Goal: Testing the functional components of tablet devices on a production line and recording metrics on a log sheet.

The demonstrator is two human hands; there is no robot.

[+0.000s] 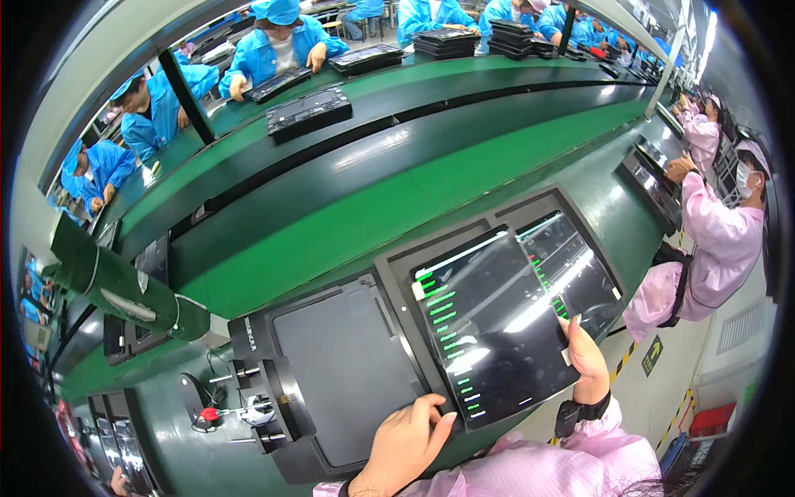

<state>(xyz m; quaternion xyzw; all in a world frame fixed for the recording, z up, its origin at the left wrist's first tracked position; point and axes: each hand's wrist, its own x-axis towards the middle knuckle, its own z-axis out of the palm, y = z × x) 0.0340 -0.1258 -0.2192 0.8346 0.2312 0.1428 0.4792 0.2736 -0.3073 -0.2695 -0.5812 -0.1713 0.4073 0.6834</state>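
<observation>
My right hand (586,358) grips the right edge of a black tablet (489,331), thumb on top of the glass. Its lit dark screen shows a column of green text lines. The tablet is tilted over a black two-slot tray (571,199), and a second lit tablet (571,265) lies in the right slot, partly covered by the first. My left hand (406,439), fingers loosely bent and thumb apart, is by the lower right corner of a black test fixture (348,373) with a flat grey bed. Nothing shows between its fingers, near the held tablet's lower left edge.
Metal clamps (252,410) and a small dark device with a red knob (209,412) stand left of the fixture. A green post (132,290) rises at the left. Beyond runs a conveyor (348,157) carrying a black tray (308,113). Co-workers in blue and pink sit nearby.
</observation>
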